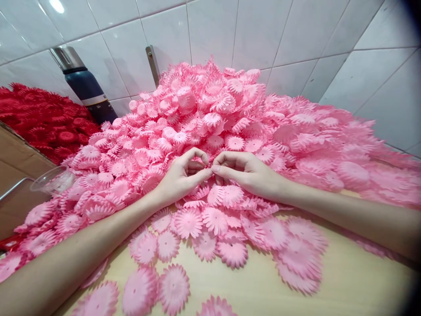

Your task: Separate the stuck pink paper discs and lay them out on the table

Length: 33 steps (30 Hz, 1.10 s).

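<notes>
A large heap of pink flower-shaped pieces (213, 118) with scalloped edges and small centre holes fills the middle of the view. Just over its front part, my left hand (189, 171) and my right hand (241, 171) meet fingertip to fingertip. Each hand is pinched, thumb against fingers. Whatever lies between the fingertips is too small or hidden to name. Below the hands, pink pieces (189, 223) lie loose and in small stacks on the pale wooden table (256, 292).
A dark blue bottle (86, 87) with a steel cap leans at the back left beside a red heap (42, 118). A clear plastic cup (54, 180) and a cardboard box (16, 162) are at the left. The tiled wall (210, 30) stands behind.
</notes>
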Each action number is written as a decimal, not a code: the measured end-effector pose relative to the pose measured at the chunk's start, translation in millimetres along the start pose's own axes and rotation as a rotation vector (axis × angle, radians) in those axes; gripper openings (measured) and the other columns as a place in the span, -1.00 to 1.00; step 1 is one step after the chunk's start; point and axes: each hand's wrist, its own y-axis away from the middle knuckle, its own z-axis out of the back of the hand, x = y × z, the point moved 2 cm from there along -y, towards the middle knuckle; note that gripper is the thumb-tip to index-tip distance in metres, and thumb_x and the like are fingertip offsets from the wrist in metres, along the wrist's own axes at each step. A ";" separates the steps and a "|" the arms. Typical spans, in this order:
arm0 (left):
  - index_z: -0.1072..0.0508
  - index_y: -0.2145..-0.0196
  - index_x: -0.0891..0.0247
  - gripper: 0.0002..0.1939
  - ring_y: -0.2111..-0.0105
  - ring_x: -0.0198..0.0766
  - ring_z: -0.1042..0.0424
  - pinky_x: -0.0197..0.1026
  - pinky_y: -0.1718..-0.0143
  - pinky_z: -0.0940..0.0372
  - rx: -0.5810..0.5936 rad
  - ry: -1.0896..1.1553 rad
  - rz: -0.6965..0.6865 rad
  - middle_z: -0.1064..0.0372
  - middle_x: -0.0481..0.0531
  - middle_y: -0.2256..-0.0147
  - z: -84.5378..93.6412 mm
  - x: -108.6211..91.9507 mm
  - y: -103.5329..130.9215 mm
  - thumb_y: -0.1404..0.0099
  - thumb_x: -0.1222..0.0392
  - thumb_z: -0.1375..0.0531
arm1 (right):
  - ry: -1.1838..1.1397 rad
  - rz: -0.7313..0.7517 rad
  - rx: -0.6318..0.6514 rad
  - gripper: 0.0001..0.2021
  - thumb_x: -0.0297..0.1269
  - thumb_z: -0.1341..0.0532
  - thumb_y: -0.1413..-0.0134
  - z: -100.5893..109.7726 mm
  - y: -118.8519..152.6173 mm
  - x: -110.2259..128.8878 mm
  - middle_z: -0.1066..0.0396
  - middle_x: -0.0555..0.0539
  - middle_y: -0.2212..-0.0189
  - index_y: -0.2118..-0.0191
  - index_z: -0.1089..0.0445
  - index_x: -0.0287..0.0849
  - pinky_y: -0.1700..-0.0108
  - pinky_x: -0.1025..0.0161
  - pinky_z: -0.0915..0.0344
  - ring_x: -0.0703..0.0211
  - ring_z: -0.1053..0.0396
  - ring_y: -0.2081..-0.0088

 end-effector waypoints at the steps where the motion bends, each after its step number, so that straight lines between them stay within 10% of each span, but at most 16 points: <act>1: -0.23 0.27 0.24 -0.79 0.50 -0.39 -0.36 -0.36 0.47 -0.16 0.000 -0.002 -0.001 -0.33 -0.09 0.49 0.1 -0.2 -0.1 -0.24 0.16 -0.21 | 0.002 -0.002 0.000 -0.89 -0.29 -0.22 -0.10 0.0 0.0 0.0 -0.33 0.01 0.48 0.37 -0.36 -0.23 0.40 0.32 -0.21 0.29 -0.28 0.44; 33: -0.27 0.25 0.28 -0.73 0.39 -0.31 -0.50 -0.33 0.37 -0.32 -0.020 0.177 0.049 -0.50 0.01 0.41 1.1 2.9 -0.7 -0.17 0.19 -0.28 | -0.013 -0.026 -0.012 -0.71 -0.07 -0.21 -0.11 2.8 -1.4 0.2 -0.36 -0.01 0.54 0.41 -0.38 -0.23 0.40 0.31 -0.24 0.28 -0.30 0.48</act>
